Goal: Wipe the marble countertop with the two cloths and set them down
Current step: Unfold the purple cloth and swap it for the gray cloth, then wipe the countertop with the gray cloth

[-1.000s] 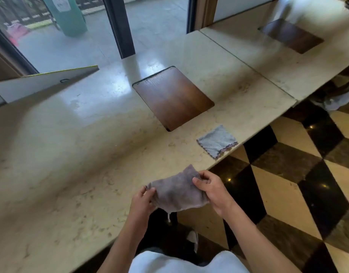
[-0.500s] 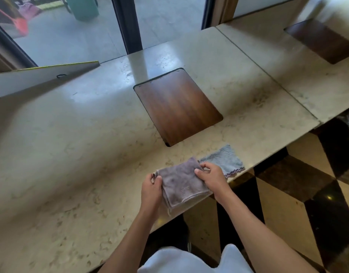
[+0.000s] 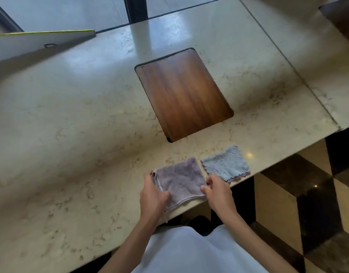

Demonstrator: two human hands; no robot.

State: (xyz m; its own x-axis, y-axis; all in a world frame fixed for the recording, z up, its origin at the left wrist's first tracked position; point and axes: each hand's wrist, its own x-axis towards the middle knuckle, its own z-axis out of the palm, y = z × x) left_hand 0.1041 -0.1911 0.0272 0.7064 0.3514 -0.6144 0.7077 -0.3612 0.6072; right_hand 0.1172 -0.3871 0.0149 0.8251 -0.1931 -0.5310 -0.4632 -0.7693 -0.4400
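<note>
Since a moment ago our purple cloth [image 3: 179, 180] has come down flat at the countertop [image 3: 71, 134] near edge, just left of the blue cloth [image 3: 226, 164]. Our left hand [image 3: 153, 196] and right hand [image 3: 218, 191] pinch its side edges; it lies between them.

second wooden inset [image 3: 341, 20] cropped at edge

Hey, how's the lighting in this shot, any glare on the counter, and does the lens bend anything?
Head view: daylight from the window glares in pale patches on the marble countertop at upper left and centre; a small bright glint sits beside the blue cloth; the purple cloth under both hands is evenly lit; the wide lens bows the counter edges; the picture is slightly soft overall.
</note>
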